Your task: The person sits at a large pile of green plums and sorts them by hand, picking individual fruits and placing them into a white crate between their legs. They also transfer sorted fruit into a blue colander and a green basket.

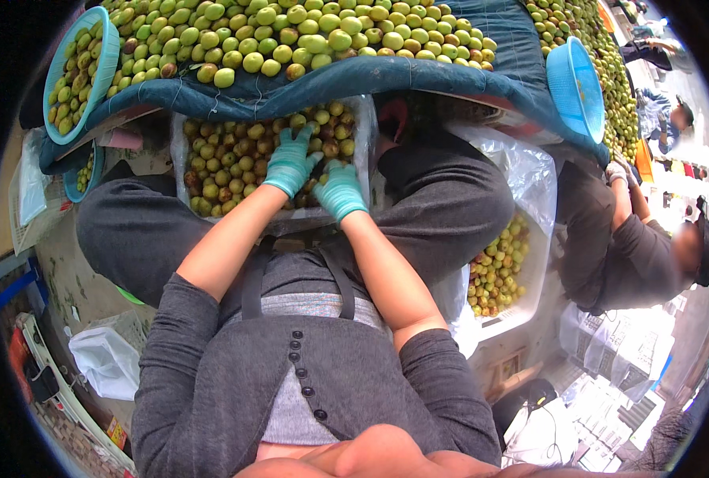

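Both hands wear teal gloves and reach into a plastic-lined crate (363,137) of green and brown jujube-like fruit (223,161) between the knees. My left hand (291,161) lies over the fruit at the crate's middle, fingers apart, with no fruit seen in its grip. My right hand (341,188) is beside it at the near right part of the crate, palm down; its fingertips are among the fruit, and whether they grip any is hidden. Beyond the crate, greener fruit (306,42) is heaped on a table covered in dark blue cloth (354,74).
A light-blue basket of fruit (112,48) stands at the table's left, a blue basket (575,89) at its right. A lined white crate of fruit (542,287) is right of the knee. Another person (629,257) sits farther right. A white bag (106,358) lies lower left.
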